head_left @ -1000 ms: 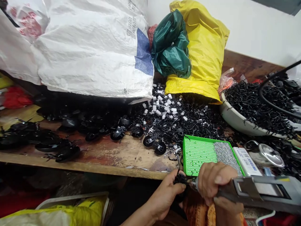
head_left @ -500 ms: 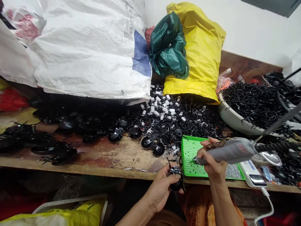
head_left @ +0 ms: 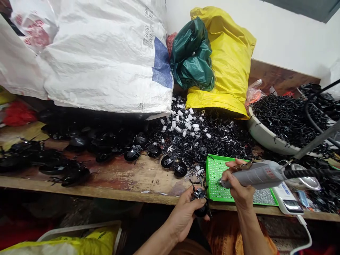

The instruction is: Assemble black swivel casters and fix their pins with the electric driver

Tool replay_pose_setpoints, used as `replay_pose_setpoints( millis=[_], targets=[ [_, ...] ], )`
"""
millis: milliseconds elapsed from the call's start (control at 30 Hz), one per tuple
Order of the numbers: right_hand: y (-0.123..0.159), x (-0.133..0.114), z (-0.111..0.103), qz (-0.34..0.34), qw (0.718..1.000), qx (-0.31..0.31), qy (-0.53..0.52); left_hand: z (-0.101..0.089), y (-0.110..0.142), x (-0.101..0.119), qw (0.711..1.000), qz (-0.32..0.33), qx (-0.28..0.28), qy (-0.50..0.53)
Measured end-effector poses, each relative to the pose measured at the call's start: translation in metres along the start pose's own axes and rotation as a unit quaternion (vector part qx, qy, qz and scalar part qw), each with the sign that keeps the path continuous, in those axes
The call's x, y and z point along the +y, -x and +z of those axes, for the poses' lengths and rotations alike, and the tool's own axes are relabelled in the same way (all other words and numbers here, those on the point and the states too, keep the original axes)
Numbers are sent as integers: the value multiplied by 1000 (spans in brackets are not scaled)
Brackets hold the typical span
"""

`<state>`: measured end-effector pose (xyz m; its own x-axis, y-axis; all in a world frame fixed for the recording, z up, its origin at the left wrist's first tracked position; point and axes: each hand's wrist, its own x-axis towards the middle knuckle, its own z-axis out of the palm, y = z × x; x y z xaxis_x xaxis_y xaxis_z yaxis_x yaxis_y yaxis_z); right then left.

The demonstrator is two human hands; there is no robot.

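My left hand [head_left: 186,214] is closed around a small black round part [head_left: 200,203] just below the workbench's front edge. My right hand [head_left: 239,184] grips a grey electric screwdriver [head_left: 256,174], its tip pointing left and down over a green perforated screw tray [head_left: 220,173]. Small silver screws [head_left: 261,196] lie heaped at the tray's right end. The two hands are close together, the screwdriver tip a short way right of and above the black part.
Black round parts [head_left: 77,173] and a pile of small black and white pieces [head_left: 191,134] cover the wooden bench [head_left: 127,177]. A white sack [head_left: 101,60], green bag [head_left: 193,56], yellow bag [head_left: 228,60] and a bowl of black clips [head_left: 261,134] stand behind. A white box [head_left: 285,198] lies right of the tray.
My right hand has lifted the screwdriver from beside my left hand up over the green tray. The left hand has risen slightly with the black part.
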<state>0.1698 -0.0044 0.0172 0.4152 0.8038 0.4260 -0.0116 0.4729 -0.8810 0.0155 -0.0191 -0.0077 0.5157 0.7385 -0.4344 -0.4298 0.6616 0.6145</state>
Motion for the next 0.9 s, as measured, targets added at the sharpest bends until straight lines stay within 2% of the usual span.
replay_pose_setpoints(
  millis=[200,367,467,600,900],
  targets=[
    [-4,-32,3,-15,997,10,-74,1,-1,2,1000,4,-1,-8],
    [5,-55,16,-35,988,-37,-148,2,-1,0,999,2,-21,-26],
    [11,-56,23,-36,987,-62,-142,3,-1,-1,999,-3,-36,-23],
    [13,-53,28,-34,989,-67,-125,3,0,-1,999,-7,-45,-28],
    [20,-50,31,-20,988,-92,-123,9,5,4,997,-20,-42,-54]
  ],
)
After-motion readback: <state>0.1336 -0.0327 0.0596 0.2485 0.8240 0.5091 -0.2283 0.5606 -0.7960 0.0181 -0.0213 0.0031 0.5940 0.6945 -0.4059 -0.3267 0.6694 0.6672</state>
